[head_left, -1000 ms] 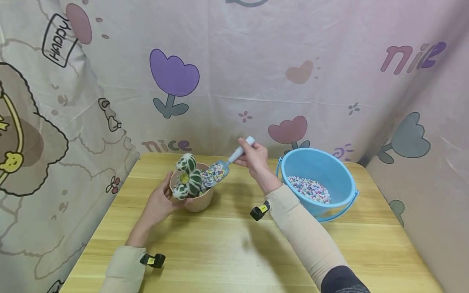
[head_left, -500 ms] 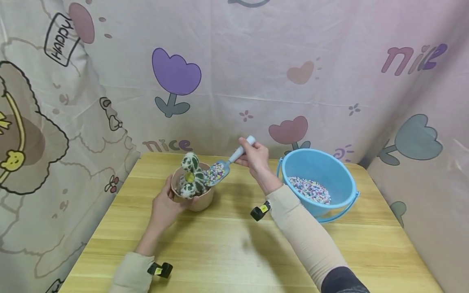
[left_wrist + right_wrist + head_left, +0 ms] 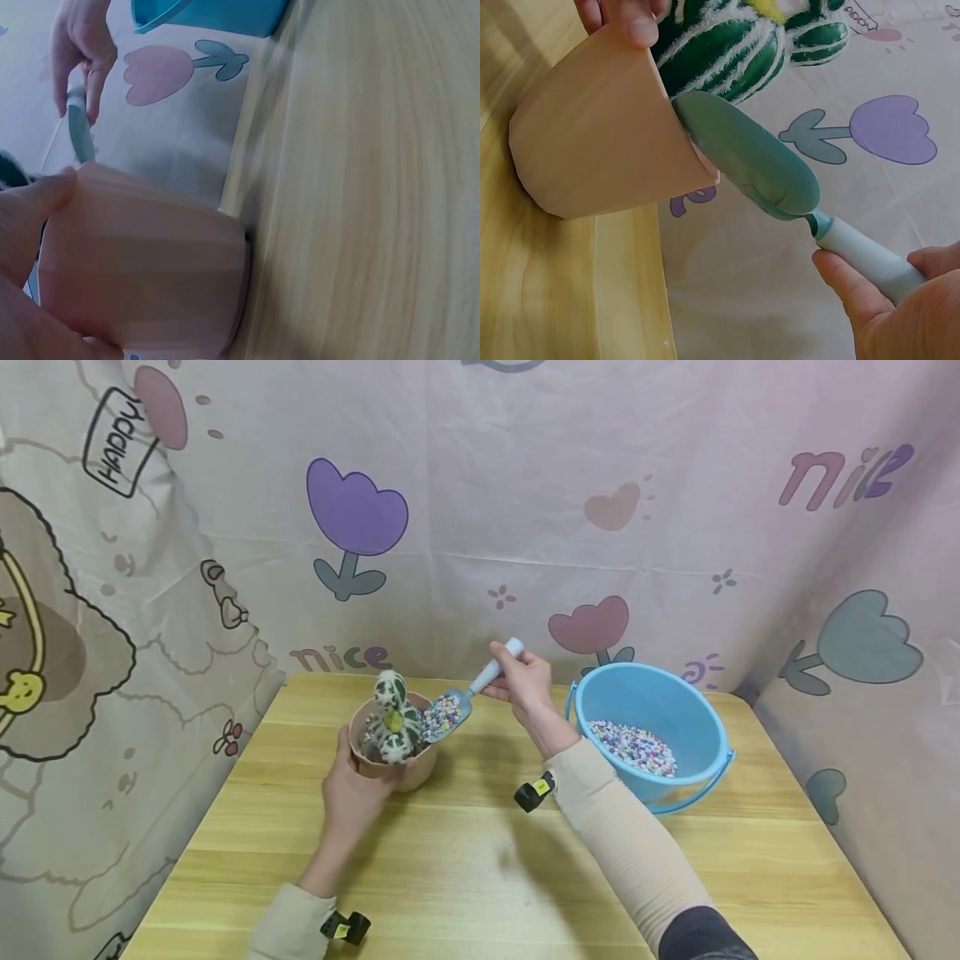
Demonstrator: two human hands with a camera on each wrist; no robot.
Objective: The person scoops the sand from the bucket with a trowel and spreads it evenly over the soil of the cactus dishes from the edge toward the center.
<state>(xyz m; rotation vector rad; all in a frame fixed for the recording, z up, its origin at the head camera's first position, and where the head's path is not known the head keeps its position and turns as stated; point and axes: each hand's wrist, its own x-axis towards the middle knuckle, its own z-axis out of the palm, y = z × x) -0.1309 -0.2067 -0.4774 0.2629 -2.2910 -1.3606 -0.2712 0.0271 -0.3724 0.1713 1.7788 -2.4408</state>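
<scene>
One step, pouring beads (image 3: pixel 444 715), seems in hand: your left hand (image 3: pixel 356 795) grips the pot (image 3: pixel 417 770), at eight o'clock from the scoop (image 3: pixel 769 169), which your right hand (image 3: pixel 527 687) holds at the pot's rim and should probably tilt more.

Left hand (image 3: pixel 356 790) cups while right hand (image 3: pixel 527 685) grips.

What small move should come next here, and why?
The right hand should probably tilt the scoop toward the pot: it carries colored pebbles, its tip is at the pot's rim, and the left hand holds the pot.
</scene>
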